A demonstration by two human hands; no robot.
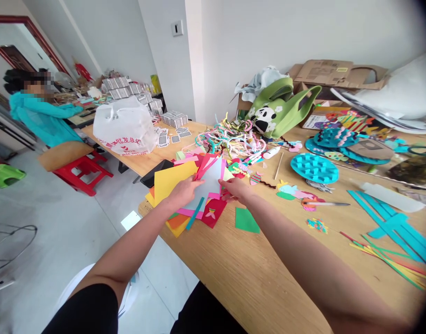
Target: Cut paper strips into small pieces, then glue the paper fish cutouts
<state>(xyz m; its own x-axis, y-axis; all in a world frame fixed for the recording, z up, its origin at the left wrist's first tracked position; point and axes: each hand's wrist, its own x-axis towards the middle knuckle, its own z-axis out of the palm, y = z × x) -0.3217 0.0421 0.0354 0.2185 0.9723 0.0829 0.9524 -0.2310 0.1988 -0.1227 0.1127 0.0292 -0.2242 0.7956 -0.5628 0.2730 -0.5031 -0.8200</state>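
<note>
Overlapping sheets of coloured paper lie at the left edge of the wooden table (247, 260). My left hand (185, 191) rests over a light blue-grey sheet (210, 180), beside a yellow sheet (173, 178), its fingers near red and pink strips (206, 166). At the right edge of the blue-grey sheet, my right hand (234, 189) has thumb and fingers on the paper edge. A teal strip (195, 213) lies across the front of the pile. Just right of it are a dark red sheet (214, 213) and a green square (247, 220).
Behind the pile lie tangled pipe cleaners (233, 139), a white plastic bag (124, 125) and a green panda bag (278, 111). To the right are a blue oval piece (314, 168), a pen (329, 204) and teal strips (390, 225). A person in teal (46, 116) sits far left.
</note>
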